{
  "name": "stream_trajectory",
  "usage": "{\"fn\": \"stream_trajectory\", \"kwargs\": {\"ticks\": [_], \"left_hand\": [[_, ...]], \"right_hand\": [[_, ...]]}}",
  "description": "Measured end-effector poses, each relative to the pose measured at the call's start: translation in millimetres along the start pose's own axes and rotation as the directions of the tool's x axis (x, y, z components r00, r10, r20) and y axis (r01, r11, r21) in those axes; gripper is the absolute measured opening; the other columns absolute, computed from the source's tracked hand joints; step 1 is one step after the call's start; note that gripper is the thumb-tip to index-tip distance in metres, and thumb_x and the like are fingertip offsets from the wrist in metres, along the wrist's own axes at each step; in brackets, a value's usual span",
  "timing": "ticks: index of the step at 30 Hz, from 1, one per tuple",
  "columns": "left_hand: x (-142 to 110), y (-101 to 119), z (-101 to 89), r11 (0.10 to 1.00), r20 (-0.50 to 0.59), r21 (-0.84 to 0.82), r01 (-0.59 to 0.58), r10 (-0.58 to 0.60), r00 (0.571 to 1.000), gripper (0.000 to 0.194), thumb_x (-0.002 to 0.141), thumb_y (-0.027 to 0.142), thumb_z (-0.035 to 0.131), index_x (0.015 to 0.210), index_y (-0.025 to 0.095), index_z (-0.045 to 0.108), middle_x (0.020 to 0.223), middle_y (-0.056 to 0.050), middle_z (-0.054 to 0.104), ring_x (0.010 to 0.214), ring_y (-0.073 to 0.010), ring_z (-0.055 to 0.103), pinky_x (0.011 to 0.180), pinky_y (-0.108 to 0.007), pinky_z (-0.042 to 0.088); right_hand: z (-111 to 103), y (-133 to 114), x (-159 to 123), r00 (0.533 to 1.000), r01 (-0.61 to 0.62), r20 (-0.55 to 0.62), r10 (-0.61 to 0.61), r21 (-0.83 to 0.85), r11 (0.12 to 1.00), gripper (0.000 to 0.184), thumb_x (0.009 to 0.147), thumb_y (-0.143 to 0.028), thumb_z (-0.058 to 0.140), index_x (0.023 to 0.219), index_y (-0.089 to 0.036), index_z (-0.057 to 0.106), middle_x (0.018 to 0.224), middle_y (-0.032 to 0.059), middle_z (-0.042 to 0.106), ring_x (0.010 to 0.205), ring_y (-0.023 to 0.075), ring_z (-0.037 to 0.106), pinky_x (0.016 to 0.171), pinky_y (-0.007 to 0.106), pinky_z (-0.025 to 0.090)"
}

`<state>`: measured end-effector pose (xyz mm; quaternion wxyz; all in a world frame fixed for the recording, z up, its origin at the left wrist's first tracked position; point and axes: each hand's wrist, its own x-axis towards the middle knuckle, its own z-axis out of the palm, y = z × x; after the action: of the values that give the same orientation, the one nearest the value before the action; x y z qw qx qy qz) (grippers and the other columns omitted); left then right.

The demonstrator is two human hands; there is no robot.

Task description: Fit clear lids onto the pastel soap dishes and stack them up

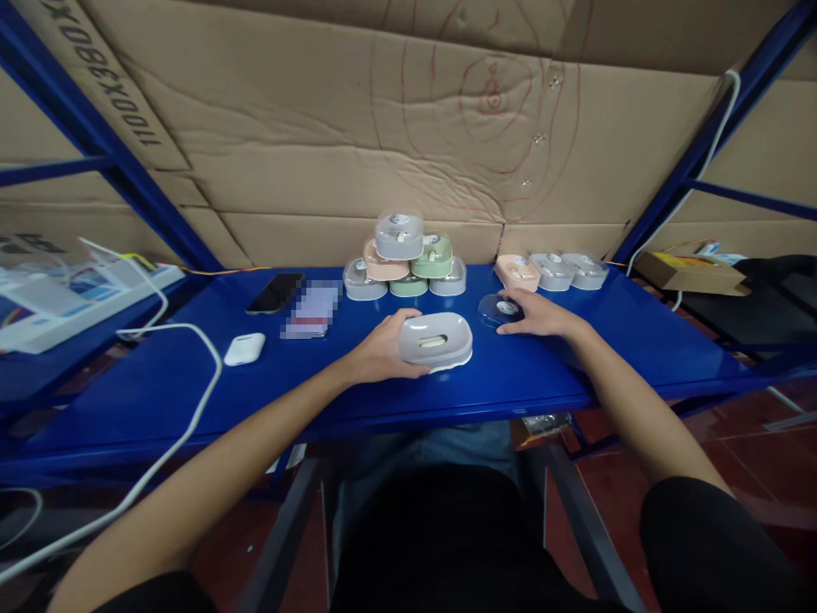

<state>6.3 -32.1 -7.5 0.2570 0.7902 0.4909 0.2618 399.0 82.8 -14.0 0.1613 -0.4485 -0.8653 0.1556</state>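
Note:
My left hand (383,350) grips the left end of a grey oval soap dish (450,335), its thumb and fingers spread around the rim. The dish faces up without a cover and has a pale slotted piece in its middle. To its right, my right hand (536,312) is closed on the edge of a clear lid (490,312) with a round label, low over the blue table. Behind them rises a stack of lidded soap dishes in grey, pink (386,260) and green (434,254). Three more lidded dishes (552,272) stand in a row at the right back.
On the blue table (357,400) lie a black phone (275,293), a second phone with a blurred screen (314,308) and a white earbud case (244,349). A white cable (214,383) crosses the left side. Cardboard (306,128) backs the table between blue posts.

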Motion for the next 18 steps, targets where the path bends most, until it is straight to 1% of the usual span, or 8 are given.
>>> {"fn": "stream_trajectory", "kwargs": {"ticks": [3,6,9,11,14,16,18], "left_hand": [[-0.4,2.3,-1.7,0.998,0.014,0.065,-0.011,0.01,1.0,0.094,0.065,0.053,0.096,0.147,0.024,0.059,0.141,-0.014,0.07,0.131,-0.0432,0.067,0.114,-0.061,0.054],[-0.8,4.3,-3.0,0.983,0.044,0.175,-0.058,0.051,0.998,0.09,0.07,0.058,0.093,0.148,0.026,0.062,0.137,-0.012,0.071,0.131,-0.0436,0.064,0.115,-0.061,0.052],[-0.7,5.0,-2.4,0.966,0.055,0.243,-0.083,0.071,0.996,0.091,0.074,0.062,0.09,0.153,0.026,0.061,0.134,-0.012,0.07,0.127,-0.0428,0.062,0.112,-0.06,0.051],[-0.6,5.8,-1.6,0.966,0.054,0.246,-0.08,0.069,0.996,0.092,0.075,0.063,0.089,0.154,0.026,0.061,0.133,-0.012,0.07,0.124,-0.0428,0.061,0.112,-0.061,0.051],[-0.9,8.2,-1.3,0.974,0.047,0.219,-0.064,0.055,0.997,0.094,0.074,0.063,0.089,0.155,0.024,0.062,0.129,-0.012,0.069,0.123,-0.0435,0.06,0.113,-0.062,0.05],[-0.9,9.4,-1.7,0.976,0.051,0.212,-0.052,0.042,0.998,0.096,0.074,0.063,0.089,0.157,0.023,0.061,0.127,-0.012,0.068,0.124,-0.0437,0.059,0.113,-0.061,0.05],[-0.2,8.7,-1.9,0.977,0.059,0.211,-0.042,0.03,0.998,0.097,0.073,0.064,0.089,0.156,0.022,0.063,0.127,-0.013,0.068,0.125,-0.0444,0.06,0.113,-0.062,0.051]], "right_hand": [[-0.3,0.2,-0.1,1.0,-0.003,0.001,0.003,-0.002,1.0,0.098,0.077,-0.067,0.096,0.16,-0.025,0.066,0.164,0.0166,0.067,0.152,0.0462,0.064,0.13,0.07,0.047],[-0.3,-4.5,-0.5,1.0,-0.011,-0.008,0.011,-0.007,1.0,0.098,0.075,-0.066,0.097,0.158,-0.022,0.068,0.162,0.0184,0.068,0.151,0.0465,0.064,0.13,0.068,0.048],[0.6,-18.6,-2.2,0.996,0.025,-0.089,-0.022,0.024,0.999,0.092,0.076,-0.064,0.097,0.154,-0.022,0.071,0.155,0.0174,0.073,0.142,0.0448,0.071,0.124,0.068,0.054],[1.6,-32.4,-4.4,0.981,0.087,-0.181,-0.073,0.073,0.994,0.087,0.081,-0.066,0.093,0.154,-0.024,0.07,0.154,0.0157,0.074,0.138,0.0424,0.073,0.122,0.066,0.056],[3.4,-55.7,-8.2,0.944,0.217,-0.281,-0.172,0.137,0.966,0.086,0.086,-0.07,0.088,0.157,-0.026,0.067,0.161,0.015,0.069,0.146,0.0406,0.067,0.125,0.064,0.054],[4.5,-71.3,-8.7,0.923,0.303,-0.296,-0.247,0.16,0.94,0.086,0.088,-0.069,0.086,0.16,-0.028,0.065,0.164,0.0147,0.066,0.149,0.0399,0.065,0.126,0.064,0.051],[5.9,-87.1,-5.6,0.903,0.387,-0.268,-0.337,0.165,0.907,0.085,0.09,-0.067,0.086,0.163,-0.03,0.062,0.163,0.0135,0.066,0.148,0.039,0.065,0.127,0.065,0.05]]}}
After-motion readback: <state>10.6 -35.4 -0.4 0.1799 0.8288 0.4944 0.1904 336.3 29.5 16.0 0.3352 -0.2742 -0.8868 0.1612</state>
